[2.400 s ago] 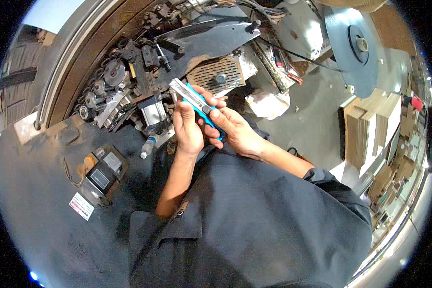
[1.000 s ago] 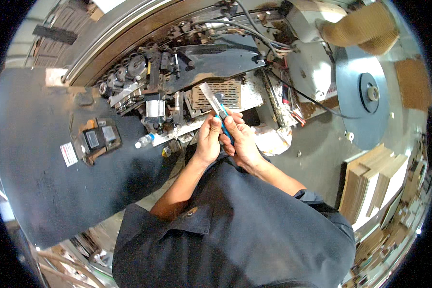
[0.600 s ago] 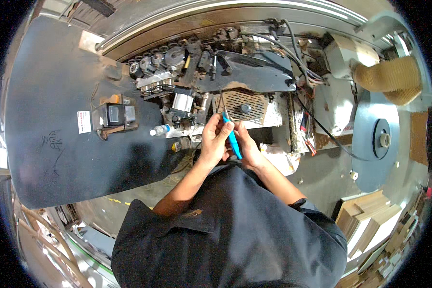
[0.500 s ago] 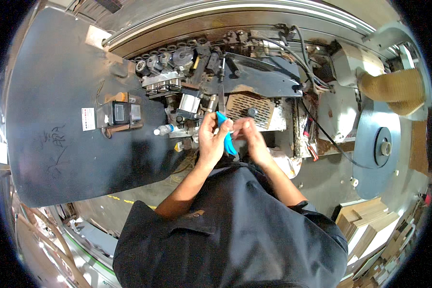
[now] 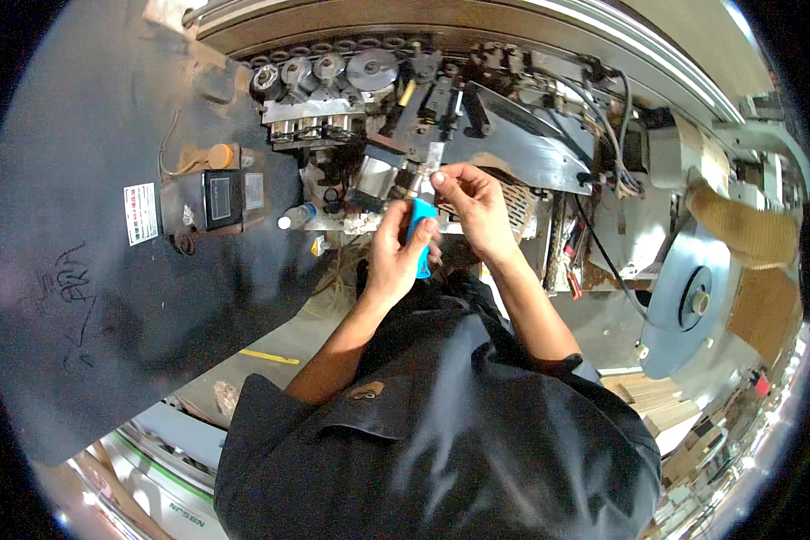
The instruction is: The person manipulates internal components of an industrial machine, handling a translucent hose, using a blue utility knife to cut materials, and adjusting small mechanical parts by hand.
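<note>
My left hand (image 5: 398, 256) is closed round the bright blue handle of a flat-bladed hand tool (image 5: 420, 236), either a scraper or a knife; I cannot tell which. Its straight metal blade points up and away, over the machine. The thumb and forefinger of my right hand (image 5: 477, 211) are pinched on the blade just above the handle. Beyond both hands lies an oily machine bed (image 5: 504, 135) with metal blocks and rollers. A slotted tan plate (image 5: 520, 211) shows partly behind my right hand.
A dark panel (image 5: 63, 225) fills the left, bearing a small boxed device (image 5: 220, 198). A clear bottle (image 5: 297, 216) stands beside the machine. At right are black cables (image 5: 616, 135), red-handled pliers (image 5: 574, 270), a ribbed tan hose (image 5: 742, 229) and a round grey cover (image 5: 688, 297).
My right hand, blurred beside the handle before, has moved up onto the blade. The tool now leans slightly right and shows more of its blue handle. The whole view has shifted and turned.
</note>
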`<action>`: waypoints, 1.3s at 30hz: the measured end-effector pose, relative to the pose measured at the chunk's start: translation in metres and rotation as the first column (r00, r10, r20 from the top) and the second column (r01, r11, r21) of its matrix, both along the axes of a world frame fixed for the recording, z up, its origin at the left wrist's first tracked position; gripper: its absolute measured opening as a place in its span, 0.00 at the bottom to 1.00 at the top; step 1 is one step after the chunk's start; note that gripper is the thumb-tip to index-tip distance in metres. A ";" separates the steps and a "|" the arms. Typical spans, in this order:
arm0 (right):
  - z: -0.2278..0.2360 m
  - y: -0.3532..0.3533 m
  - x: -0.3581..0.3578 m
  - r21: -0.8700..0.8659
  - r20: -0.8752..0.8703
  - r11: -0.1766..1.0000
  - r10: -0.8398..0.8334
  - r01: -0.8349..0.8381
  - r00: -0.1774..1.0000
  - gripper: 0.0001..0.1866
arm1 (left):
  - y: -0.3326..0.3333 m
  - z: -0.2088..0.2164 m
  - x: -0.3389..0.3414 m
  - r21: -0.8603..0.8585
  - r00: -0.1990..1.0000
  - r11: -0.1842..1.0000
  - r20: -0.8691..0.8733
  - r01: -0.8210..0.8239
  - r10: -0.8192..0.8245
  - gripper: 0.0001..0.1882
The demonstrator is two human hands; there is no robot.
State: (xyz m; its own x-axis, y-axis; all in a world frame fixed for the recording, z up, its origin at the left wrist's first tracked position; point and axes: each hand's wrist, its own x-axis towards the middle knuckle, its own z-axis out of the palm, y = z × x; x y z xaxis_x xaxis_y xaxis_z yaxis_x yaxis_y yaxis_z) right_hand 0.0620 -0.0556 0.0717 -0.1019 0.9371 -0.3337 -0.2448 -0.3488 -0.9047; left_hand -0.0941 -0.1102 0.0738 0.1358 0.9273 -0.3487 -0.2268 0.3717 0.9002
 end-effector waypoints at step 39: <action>-0.059 0.272 -0.171 -0.140 0.960 0.655 -0.092 -0.743 -0.263 0.32 | 0.211 -0.075 -0.125 -0.348 0.942 0.907 -0.313 -0.235 0.124 0.29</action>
State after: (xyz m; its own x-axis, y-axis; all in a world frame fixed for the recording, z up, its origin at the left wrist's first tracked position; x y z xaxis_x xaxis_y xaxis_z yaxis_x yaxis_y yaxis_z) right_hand -0.1092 0.2169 0.0124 -0.4636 0.8734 -0.1491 0.8806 0.4729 0.0316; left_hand -0.2191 0.1013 -0.0011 -0.1743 0.7183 -0.6736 -0.0843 0.6707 0.7370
